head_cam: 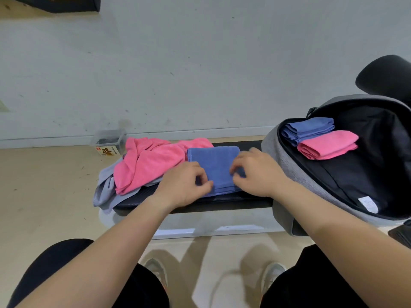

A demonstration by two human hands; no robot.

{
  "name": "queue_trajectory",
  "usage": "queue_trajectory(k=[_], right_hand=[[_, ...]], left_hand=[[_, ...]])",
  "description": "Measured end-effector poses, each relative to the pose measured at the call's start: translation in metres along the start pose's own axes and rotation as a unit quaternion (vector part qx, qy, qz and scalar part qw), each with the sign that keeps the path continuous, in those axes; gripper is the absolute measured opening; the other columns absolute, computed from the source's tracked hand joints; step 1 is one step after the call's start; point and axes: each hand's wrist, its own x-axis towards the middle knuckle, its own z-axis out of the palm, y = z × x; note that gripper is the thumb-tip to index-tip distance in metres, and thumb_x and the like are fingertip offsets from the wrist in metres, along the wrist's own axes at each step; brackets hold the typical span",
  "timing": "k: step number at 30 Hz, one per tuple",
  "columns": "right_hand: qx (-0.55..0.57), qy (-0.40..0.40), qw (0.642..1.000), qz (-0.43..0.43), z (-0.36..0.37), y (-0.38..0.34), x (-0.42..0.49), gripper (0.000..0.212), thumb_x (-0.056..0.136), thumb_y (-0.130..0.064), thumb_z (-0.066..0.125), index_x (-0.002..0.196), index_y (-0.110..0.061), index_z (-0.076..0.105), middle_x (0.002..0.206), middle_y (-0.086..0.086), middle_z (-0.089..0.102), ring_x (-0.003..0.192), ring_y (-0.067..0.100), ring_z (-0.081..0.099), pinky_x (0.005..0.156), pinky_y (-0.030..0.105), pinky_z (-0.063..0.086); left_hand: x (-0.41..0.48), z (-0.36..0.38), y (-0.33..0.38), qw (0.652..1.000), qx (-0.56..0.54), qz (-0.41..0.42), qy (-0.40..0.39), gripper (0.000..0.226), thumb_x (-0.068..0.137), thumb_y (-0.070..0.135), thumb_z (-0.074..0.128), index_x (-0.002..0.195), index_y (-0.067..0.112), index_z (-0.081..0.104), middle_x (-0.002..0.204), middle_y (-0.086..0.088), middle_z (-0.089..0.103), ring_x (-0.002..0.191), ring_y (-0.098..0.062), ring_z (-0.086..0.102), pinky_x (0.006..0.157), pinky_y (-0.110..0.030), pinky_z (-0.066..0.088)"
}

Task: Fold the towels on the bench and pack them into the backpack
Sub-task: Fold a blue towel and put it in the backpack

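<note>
Near edge of the flat blue towel (213, 165), long axis pointing away from the person, is pinched by left hand (184, 185) and right hand (255, 172). Right of the grip, a folded blue towel (309, 130) and a folded pink towel (329, 144) are held in the open backpack (287, 167).

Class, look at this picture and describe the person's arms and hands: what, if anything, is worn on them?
The left hand and right hand are bare: no gloves, and no watch, bracelet or ring shows. No sleeve comes into view on either arm, right down to the picture's edge.
</note>
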Motion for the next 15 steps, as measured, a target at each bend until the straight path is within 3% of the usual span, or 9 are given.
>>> queue_trajectory(k=[2, 4, 6, 8, 11, 15], right_hand=[[0.017, 0.069, 0.997, -0.003, 0.007, -0.005, 0.016, 0.029, 0.087, -0.023, 0.053, 0.110, -0.022, 0.070, 0.115, -0.001, 0.065, 0.101, 0.027, 0.055, 0.088, 0.042, 0.047], [0.001, 0.063, 0.998, 0.006, 0.016, -0.007, 0.033, 0.037, 0.093, -0.020, 0.050, 0.128, -0.013, 0.060, 0.134, 0.007, 0.057, 0.117, 0.033, 0.053, 0.097, 0.045, 0.044], [-0.029, 0.001, 0.999, 0.012, 0.027, -0.006, 0.042, 0.049, 0.100, -0.026, 0.043, 0.146, -0.007, 0.041, 0.154, 0.013, 0.038, 0.138, 0.033, 0.038, 0.112, 0.044, 0.033], [-0.073, -0.069, 0.995, 0.019, 0.039, -0.002, 0.043, 0.060, 0.105, -0.037, 0.029, 0.156, -0.006, 0.017, 0.164, 0.011, 0.013, 0.151, 0.026, 0.014, 0.121, 0.042, 0.013], [-0.133, -0.108, 0.985, 0.027, 0.051, 0.004, 0.037, 0.067, 0.104, -0.047, 0.014, 0.157, -0.009, -0.001, 0.166, 0.007, -0.005, 0.153, 0.019, -0.002, 0.123, 0.040, -0.003], [-0.150, -0.139, 0.978, 0.036, 0.056, 0.002, 0.039, 0.068, 0.103, -0.048, 0.009, 0.157, -0.010, -0.006, 0.165, 0.007, -0.010, 0.152, 0.019, -0.007, 0.122, 0.044, -0.006]], left_hand=[[0.019, 0.001, 0.008, 0.996, 0.018, 0.012, 0.085, 0.014, 0.086, 0.034, 0.058, 0.081, 0.025, 0.068, 0.090, 0.007, 0.065, 0.088, -0.019, 0.058, 0.075, -0.037, 0.049], [0.038, 0.008, 0.016, 0.992, 0.052, 0.021, 0.111, 0.021, 0.091, 0.020, 0.056, 0.105, 0.016, 0.071, 0.112, -0.002, 0.067, 0.108, -0.024, 0.058, 0.090, -0.037, 0.045], [0.049, 0.020, 0.018, 0.994, 0.095, 0.017, 0.052, 0.038, 0.096, 0.021, 0.050, 0.131, 0.011, 0.059, 0.141, -0.008, 0.055, 0.133, -0.027, 0.047, 0.108, -0.039, 0.036], [0.050, 0.033, 0.010, 0.988, 0.154, 0.002, -0.028, 0.055, 0.103, 0.038, 0.037, 0.151, 0.012, 0.034, 0.161, -0.007, 0.029, 0.149, -0.026, 0.023, 0.120, -0.043, 0.019], [0.043, 0.047, -0.005, 0.980, 0.176, -0.022, -0.091, 0.069, 0.102, 0.054, 0.013, 0.158, 0.015, 0.005, 0.167, -0.002, 0.001, 0.154, -0.019, 0.000, 0.124, -0.043, 0.000], [0.040, 0.054, -0.006, 0.974, 0.192, -0.030, -0.119, 0.068, 0.102, 0.052, 0.009, 0.158, 0.015, -0.004, 0.167, -0.002, -0.009, 0.153, -0.018, -0.009, 0.123, -0.044, -0.007]])
